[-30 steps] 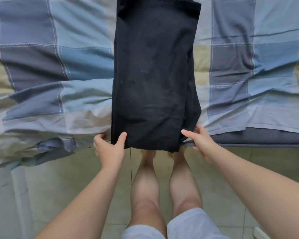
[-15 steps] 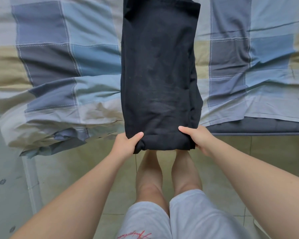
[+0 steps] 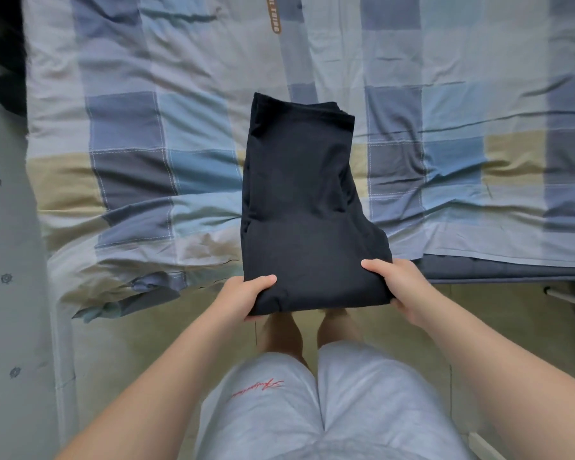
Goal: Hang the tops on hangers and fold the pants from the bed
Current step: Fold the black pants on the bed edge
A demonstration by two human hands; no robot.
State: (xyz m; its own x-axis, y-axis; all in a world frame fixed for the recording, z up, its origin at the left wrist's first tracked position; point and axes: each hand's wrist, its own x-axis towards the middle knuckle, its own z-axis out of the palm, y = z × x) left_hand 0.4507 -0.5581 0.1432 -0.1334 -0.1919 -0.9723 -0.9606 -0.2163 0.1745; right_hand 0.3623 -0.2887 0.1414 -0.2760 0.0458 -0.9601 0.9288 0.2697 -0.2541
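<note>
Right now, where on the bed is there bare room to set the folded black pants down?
The plaid quilt lies bare beyond and on both sides of the black pants. The near left edge is bunched and rumpled; a dark shape crowds the far left corner. Left hand and right hand grip the pants' near end.

shorts (image 3: pixel 312 406): red cursive script on the left leg, upside down to the camera, too small to read | bedsheet (image 3: pixel 412 71): brown tag (image 3: pixel 273 14) near the top edge with pale capitals (blurred; not legible) | nothing else lettered
</note>
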